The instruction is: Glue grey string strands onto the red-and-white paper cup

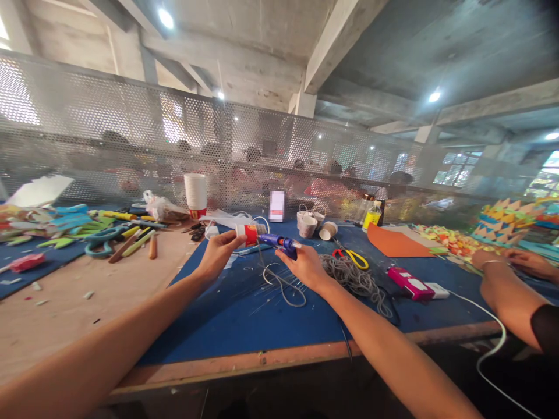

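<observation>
Glue gun, blue, sits gripped in the right hand above the middle of the blue-covered surface, its nozzle aimed sideways at a small red-and-white paper cup that the left hand pinches on its side, apparently so the tip can reach the cup's wall; grey cord lies loose just right of the hands. Farther toward the back edge, a few small cups stand wound in cord, their insides hidden, beside a yellow-filled bottle and a white cup stack.
</observation>
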`<state>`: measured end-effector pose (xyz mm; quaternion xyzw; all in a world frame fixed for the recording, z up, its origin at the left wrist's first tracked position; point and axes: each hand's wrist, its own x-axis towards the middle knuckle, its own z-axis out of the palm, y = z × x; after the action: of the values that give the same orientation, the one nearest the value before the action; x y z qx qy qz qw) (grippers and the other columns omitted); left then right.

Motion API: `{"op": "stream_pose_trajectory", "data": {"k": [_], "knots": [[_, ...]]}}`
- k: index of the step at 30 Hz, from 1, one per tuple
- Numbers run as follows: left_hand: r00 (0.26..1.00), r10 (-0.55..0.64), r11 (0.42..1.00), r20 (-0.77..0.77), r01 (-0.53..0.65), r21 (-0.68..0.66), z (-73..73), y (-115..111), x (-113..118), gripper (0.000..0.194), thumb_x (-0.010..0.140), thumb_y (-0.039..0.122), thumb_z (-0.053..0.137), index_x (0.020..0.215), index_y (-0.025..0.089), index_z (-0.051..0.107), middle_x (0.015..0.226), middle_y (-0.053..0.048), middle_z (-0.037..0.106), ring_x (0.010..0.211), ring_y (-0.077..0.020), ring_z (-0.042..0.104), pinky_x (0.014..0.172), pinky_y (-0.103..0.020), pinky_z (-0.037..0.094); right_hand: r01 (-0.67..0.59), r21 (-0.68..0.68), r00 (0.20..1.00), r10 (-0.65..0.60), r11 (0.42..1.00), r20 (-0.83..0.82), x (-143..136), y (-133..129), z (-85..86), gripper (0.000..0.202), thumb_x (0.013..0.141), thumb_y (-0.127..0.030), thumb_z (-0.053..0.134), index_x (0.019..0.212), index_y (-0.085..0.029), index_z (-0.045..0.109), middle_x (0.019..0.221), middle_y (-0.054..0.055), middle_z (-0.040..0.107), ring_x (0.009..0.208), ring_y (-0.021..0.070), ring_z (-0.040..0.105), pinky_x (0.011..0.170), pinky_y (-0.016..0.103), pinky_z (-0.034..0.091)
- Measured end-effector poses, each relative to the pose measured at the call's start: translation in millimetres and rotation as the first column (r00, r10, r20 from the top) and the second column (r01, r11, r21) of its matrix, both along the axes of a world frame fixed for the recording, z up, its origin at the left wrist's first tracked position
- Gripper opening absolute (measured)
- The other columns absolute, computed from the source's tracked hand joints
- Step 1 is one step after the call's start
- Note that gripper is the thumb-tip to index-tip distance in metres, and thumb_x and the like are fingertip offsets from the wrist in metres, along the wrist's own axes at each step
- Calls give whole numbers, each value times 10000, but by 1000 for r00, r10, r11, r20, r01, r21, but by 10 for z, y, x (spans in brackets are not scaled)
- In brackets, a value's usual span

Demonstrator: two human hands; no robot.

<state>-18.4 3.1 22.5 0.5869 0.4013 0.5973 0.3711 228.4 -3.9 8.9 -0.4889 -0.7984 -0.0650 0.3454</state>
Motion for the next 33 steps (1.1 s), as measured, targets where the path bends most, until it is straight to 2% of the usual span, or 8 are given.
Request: {"op": "stream_pose_trajectory", "data": {"k": [15,24,33], "knots": [[1000,-2,1000,8,2,2,-52,58,-42,336,763,504,812,837,176,826,762,-22,755,745,-206,608,722,-297,434,19,-4,999,-19,1000,38,1,8,-12,329,1017,-498,603,1032,-199,740,881,78,806,801,237,758,679,281,448],[1000,12,1000,7,-12,-12,-36,44,-36,361,744,548,811,800,191,817,701,-14,722,723,-215,596,693,-302,423,8,-19,999,-7,1000,45,3,7,-6,335,1022,-504,602,1084,-207,741,893,74,808,826,241,765,694,275,454],[999,-3,1000,37,3,-20,-66,73,-50,382,734,556,834,814,183,822,729,-19,750,683,-191,587,669,-290,418,17,6,999,-17,1000,37,4,11,-20,336,1017,-511,606,1035,-200,731,875,76,807,813,245,769,679,276,444]]}}
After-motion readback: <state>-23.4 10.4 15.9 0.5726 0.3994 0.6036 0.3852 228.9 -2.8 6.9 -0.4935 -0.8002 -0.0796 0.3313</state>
